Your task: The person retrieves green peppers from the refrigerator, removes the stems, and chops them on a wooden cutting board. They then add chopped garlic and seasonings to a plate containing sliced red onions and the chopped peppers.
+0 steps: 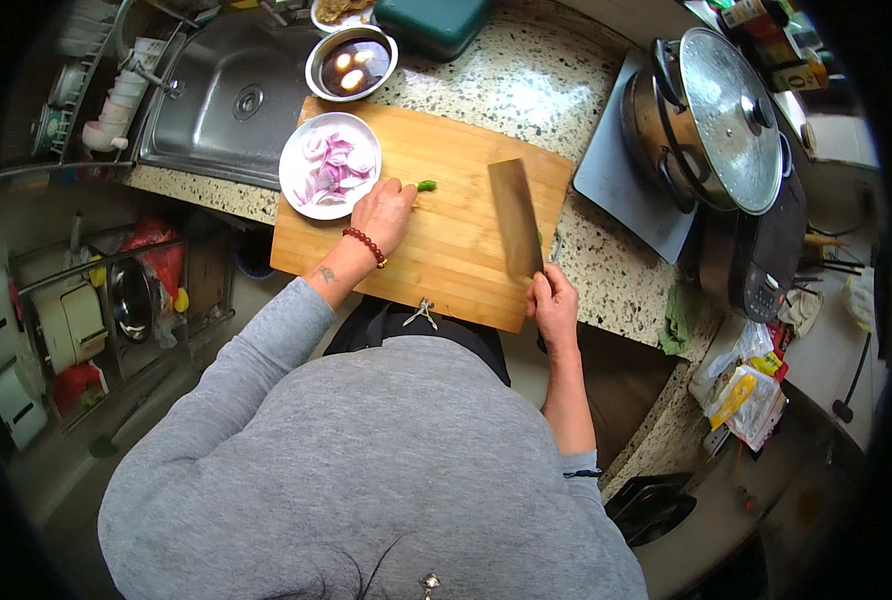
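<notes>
My right hand (554, 306) grips the handle of a cleaver (516, 217), whose broad blade lies over the right part of a wooden cutting board (446, 259). A bit of something green peeks out beside the blade's right edge. Toward the board's left, my left hand (383, 215) has its fingers closed around a green chilli pepper (426, 185), with one end sticking out past the fingertips. Just beyond that hand, a white plate (291, 180) of sliced red onion (337, 166) rests on the board's left side.
A metal bowl of dark liquid with pale round items (351, 79) stands behind the board, near a green container (432, 26). At left is a steel sink (213, 112). To the right, a lidded pot (731, 127) stands by a grey panel (626, 180) and a green cloth (678, 319).
</notes>
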`<state>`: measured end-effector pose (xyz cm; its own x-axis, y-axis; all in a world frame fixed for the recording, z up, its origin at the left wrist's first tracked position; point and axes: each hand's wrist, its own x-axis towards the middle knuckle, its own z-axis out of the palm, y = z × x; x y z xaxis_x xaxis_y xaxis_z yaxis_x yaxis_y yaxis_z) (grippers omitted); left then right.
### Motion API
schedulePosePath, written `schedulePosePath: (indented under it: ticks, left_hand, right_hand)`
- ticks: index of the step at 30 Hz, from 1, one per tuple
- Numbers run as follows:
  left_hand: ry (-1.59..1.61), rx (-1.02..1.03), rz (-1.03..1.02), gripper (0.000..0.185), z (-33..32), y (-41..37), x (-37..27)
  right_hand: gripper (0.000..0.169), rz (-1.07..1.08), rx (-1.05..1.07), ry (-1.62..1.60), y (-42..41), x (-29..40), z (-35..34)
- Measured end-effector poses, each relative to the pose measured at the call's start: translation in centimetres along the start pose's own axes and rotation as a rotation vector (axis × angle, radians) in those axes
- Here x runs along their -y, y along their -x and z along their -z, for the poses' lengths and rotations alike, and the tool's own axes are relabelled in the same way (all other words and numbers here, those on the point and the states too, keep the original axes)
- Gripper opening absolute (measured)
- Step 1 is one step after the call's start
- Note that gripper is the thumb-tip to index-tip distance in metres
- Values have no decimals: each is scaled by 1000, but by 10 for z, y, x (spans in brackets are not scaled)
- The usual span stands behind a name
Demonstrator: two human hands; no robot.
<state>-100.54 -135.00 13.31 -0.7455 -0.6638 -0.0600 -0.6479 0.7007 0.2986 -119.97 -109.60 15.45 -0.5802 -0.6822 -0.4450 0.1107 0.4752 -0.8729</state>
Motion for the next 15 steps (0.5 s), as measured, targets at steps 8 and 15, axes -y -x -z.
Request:
schedulePosePath:
  ticks: [8, 15]
  left_hand:
    - [250, -122, -309, 8, -8, -21, -32]
    - [416, -75, -308, 13, -42, -26, -78]
  right_hand:
    - [24, 43, -128, 152, 7, -19, 22]
    - [35, 372, -167, 586, 29, 2, 10]
